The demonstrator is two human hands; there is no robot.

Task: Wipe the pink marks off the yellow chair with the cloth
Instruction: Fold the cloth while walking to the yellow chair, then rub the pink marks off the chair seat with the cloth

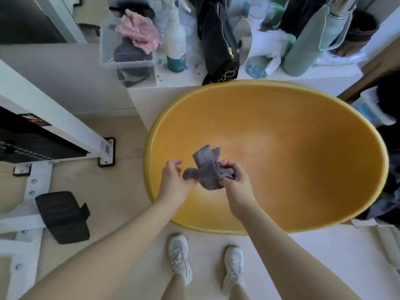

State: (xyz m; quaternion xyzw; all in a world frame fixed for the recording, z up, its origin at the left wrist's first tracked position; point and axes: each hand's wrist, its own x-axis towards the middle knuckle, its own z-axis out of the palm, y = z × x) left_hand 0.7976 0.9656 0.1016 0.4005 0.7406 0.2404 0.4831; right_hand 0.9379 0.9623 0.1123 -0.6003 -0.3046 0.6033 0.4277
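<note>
The right hand (232, 178) has a tight grip on the bunched gray cloth (207, 169), the left hand (173, 178) is loose beside it, above the yellow chair (281, 148), so fold it flat, then rub the faint pink marks (257, 146).

No legible text — labels blurred

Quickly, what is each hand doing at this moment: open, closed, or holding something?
Left hand: open, fingers loosely curled, beside the cloth; contact cannot be told.
Right hand: closed, gripping the cloth.
</note>
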